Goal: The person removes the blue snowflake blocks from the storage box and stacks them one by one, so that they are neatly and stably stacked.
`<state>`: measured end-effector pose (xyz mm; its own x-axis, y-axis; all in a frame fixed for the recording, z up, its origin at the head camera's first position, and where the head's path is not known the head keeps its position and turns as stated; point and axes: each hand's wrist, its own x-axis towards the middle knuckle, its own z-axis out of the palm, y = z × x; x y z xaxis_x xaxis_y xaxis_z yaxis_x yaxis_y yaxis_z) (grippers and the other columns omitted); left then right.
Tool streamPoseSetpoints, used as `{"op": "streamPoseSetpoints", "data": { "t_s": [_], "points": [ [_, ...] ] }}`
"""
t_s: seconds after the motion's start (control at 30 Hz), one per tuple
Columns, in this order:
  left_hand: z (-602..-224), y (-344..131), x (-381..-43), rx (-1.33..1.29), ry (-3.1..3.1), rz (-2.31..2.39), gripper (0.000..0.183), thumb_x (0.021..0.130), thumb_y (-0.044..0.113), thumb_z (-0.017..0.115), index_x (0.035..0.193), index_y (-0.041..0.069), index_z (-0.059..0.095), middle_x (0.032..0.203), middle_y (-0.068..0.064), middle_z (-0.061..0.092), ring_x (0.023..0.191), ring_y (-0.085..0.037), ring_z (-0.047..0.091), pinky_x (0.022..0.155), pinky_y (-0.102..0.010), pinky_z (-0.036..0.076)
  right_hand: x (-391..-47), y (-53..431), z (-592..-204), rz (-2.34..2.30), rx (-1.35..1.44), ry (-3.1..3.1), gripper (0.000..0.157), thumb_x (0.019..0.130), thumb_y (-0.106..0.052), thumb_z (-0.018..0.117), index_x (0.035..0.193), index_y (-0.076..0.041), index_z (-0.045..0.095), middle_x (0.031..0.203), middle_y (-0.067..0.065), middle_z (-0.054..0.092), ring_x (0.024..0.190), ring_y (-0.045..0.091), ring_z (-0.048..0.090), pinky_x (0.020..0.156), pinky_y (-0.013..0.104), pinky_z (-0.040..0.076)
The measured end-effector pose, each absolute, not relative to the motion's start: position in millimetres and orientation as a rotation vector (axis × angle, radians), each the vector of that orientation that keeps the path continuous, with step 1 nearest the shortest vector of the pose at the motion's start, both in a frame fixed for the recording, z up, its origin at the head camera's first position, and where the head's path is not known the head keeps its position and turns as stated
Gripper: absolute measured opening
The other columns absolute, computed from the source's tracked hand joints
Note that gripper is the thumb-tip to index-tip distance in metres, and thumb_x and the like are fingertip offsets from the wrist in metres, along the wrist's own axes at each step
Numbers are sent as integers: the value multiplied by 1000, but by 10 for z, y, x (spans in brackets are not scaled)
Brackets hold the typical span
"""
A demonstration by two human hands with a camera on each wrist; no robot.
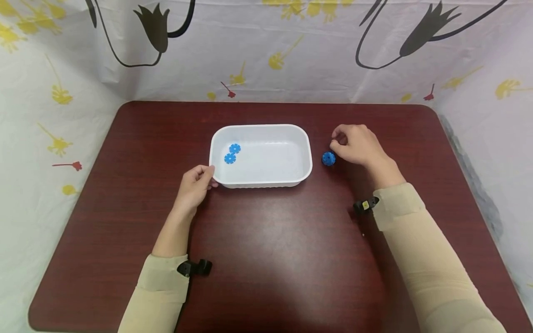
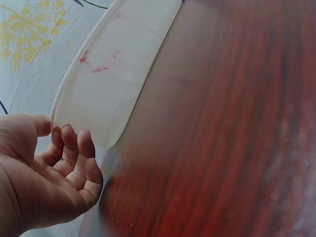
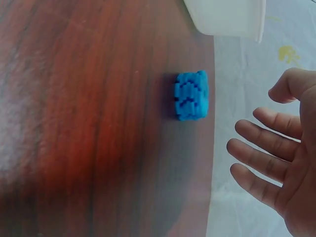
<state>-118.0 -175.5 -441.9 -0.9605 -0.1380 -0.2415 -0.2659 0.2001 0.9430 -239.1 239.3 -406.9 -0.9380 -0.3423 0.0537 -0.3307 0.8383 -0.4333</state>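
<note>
A white plastic tray stands on the table, and my left hand pinches the rim at its near left corner. In the left wrist view the thumb of that hand lies at the rim, with the fingers curled below against the tray's wall. Two flat blue notched discs lie inside, toward the tray's left end. To the right of the tray, a short stack of blue notched discs sits on the table. Just beyond this stack hovers my right hand, its fingers loosely bent and holding nothing.
The dark red-brown wooden table has rounded corners. White sheeting with printed flowers hangs behind and at both sides. A black strap mount is worn on the right sleeve, another mount on the left.
</note>
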Motion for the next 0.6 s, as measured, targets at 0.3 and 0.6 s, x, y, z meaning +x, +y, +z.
{"op": "streamPoseSetpoints", "data": {
  "t_s": [0.3, 0.6],
  "points": [
    [-4428, -1760, -1187, -398, 2356, 1880, 37, 106, 27, 55, 106, -9, 62, 80, -2, 65, 73, -10, 63, 75, -25, 52, -2412, 2333, -4013, -783, -583, 2982, 26, 91, -19, 60, 108, -1, 67, 97, 14, 72, 91, 29, 68, 83, 46, 50],
    [-4421, -1765, -1192, -388, 2359, 1878, 34, 106, 25, 55, 105, -9, 61, 78, -2, 64, 73, -9, 63, 75, -26, 52, -2409, 2231, -3972, -946, -613, 3009, 25, 92, -17, 62, 109, 1, 67, 95, 14, 73, 88, 27, 69, 82, 45, 50]
  ]
}}
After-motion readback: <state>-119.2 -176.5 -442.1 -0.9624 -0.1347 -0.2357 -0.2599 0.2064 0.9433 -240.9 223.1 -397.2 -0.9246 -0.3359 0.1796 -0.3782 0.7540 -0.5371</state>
